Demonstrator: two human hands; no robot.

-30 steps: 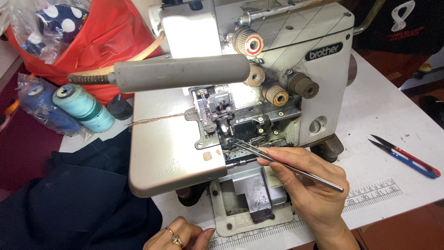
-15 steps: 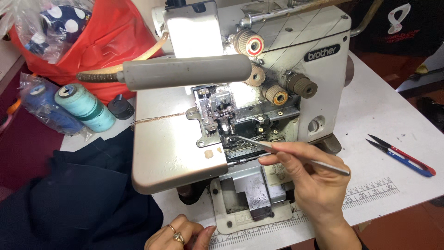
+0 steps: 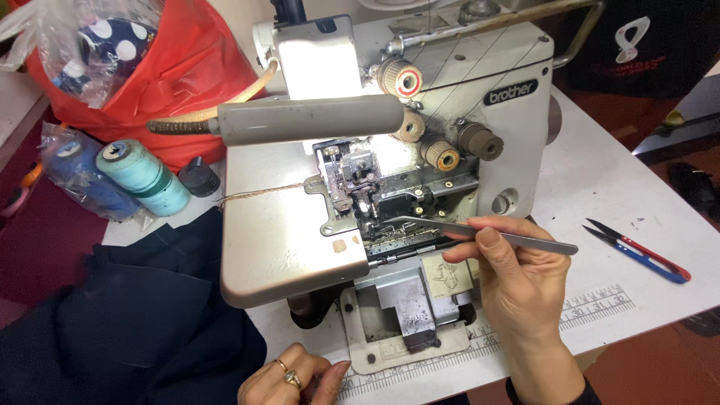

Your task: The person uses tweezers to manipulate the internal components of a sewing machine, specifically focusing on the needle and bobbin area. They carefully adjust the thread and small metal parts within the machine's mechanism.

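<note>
An off-white overlock sewing machine (image 3: 465,82) stands on a white table (image 3: 600,180), its lower front cover swung open. My right hand (image 3: 514,281) pinches long metal tweezers (image 3: 480,232) whose tips reach into the looper area just below the presser foot (image 3: 356,176). At the bottom edge my left hand (image 3: 289,375), with rings on it, rests curled on the table's front beside dark navy fabric (image 3: 127,315). It holds nothing I can see.
Red-and-blue thread snips (image 3: 637,251) lie on the table to the right. A turquoise thread cone (image 3: 142,176) and a blue one in plastic (image 3: 79,172) lie at the left, in front of a red bag (image 3: 172,67). A printed ruler strip (image 3: 592,307) runs along the table's front.
My right hand has lifted and levelled the tweezers, drawing the tips slightly right and up from the plate edge toward the loopers. The left hand stays put.
</note>
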